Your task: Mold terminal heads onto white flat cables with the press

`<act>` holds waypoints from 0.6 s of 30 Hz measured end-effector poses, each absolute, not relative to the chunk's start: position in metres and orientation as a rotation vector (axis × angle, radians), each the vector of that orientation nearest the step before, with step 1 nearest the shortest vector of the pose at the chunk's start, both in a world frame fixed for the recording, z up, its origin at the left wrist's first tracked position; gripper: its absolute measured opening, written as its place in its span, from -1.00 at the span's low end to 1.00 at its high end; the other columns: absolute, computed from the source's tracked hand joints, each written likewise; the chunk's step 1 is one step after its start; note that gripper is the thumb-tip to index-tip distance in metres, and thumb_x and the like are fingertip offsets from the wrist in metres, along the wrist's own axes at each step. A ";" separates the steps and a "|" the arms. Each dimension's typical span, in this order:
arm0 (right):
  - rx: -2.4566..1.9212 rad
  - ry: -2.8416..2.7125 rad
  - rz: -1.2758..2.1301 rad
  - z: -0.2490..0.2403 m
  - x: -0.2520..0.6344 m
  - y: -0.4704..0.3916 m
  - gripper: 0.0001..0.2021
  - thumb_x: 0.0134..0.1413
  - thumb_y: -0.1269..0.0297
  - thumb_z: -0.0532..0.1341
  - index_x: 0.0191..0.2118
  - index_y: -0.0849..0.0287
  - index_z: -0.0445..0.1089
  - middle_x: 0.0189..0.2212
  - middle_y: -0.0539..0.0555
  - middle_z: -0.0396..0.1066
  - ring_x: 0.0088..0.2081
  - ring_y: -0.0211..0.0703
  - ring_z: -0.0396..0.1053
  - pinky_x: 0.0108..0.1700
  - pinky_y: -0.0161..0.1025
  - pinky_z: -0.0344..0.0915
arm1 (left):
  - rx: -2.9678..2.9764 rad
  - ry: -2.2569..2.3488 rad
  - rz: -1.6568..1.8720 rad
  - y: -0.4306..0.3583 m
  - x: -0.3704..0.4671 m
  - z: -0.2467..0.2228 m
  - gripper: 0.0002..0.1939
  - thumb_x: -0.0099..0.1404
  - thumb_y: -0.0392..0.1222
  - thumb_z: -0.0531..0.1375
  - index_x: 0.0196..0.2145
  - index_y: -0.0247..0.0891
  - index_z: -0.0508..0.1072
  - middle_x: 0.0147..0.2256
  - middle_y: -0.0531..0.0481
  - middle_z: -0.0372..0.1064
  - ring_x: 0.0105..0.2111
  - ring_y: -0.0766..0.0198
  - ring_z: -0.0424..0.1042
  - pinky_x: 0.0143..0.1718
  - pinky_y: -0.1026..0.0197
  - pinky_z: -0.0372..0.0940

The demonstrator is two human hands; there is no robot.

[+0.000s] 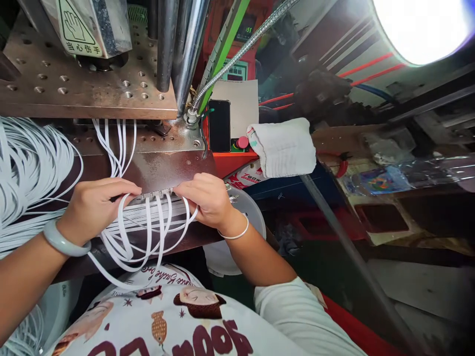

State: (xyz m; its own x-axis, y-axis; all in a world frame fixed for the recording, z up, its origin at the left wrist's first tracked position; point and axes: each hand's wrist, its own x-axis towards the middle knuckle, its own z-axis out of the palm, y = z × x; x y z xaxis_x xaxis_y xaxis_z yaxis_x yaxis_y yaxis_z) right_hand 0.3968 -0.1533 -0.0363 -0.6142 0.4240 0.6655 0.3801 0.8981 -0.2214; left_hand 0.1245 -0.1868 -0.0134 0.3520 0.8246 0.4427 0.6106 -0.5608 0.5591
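Observation:
My left hand [98, 205] is closed, with thumb and fingers pinching the left end of a row of metal cable connectors [158, 193]. At the right end of that row my right hand [208, 200] is closed too, its fingertips pressed together on it. White cables [148, 230] hang from the connectors in loops toward my body. Behind the row, several more white cables [120, 141] run out from under the press plate [92, 94] onto the brown bench [163, 165]. The fingers partly hide the ends of the row.
A large coil of white cable [33, 163] lies at the left. Steel posts [166, 44] rise behind the bench. To the right are a phone [219, 126], a red push button [242, 142], a folded white cloth [284, 147] and a white bucket [241, 237] below. A bright lamp [423, 24] hangs above.

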 end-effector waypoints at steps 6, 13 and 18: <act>-0.693 -2.464 0.139 -0.015 0.407 -0.156 -0.81 0.34 0.43 0.13 -0.14 0.18 0.51 -0.30 0.09 0.61 -0.37 -0.19 0.42 -0.33 -0.19 0.19 | 2.378 1.277 1.072 -0.194 0.125 -0.012 -0.87 0.41 -0.25 0.23 -0.27 -0.18 0.60 -0.33 0.08 0.64 -0.41 0.30 0.59 -0.31 0.29 0.45; -0.907 -2.398 0.395 0.003 0.445 -0.154 -0.85 0.24 0.49 0.13 -0.24 0.14 0.42 -0.30 0.07 0.49 -0.32 -0.20 0.43 -0.25 -0.25 0.41 | 2.838 1.032 0.972 -0.199 0.126 -0.010 -0.77 0.43 -0.41 0.07 -0.22 -0.33 0.53 -0.31 -0.09 0.61 -0.36 0.20 0.59 -0.31 0.21 0.43; -1.128 -2.084 -0.015 -0.021 0.433 -0.151 -0.84 0.31 0.37 0.17 -0.17 0.13 0.53 -0.19 0.19 0.49 -0.25 -0.11 0.47 -0.17 -0.12 0.48 | 2.824 1.031 0.967 -0.191 0.135 -0.015 -0.75 0.45 -0.40 0.06 -0.15 -0.23 0.52 -0.29 0.01 0.61 -0.33 0.25 0.60 -0.26 0.25 0.46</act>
State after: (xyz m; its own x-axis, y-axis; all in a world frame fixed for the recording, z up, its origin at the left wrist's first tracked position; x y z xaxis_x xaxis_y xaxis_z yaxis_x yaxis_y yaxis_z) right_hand 0.4327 -0.1510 -0.0208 -0.3277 0.7139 0.6188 0.7230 0.6111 -0.3222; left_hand 0.1349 -0.1907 -0.0150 0.5995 0.5785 0.5532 0.5887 -0.7869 0.1849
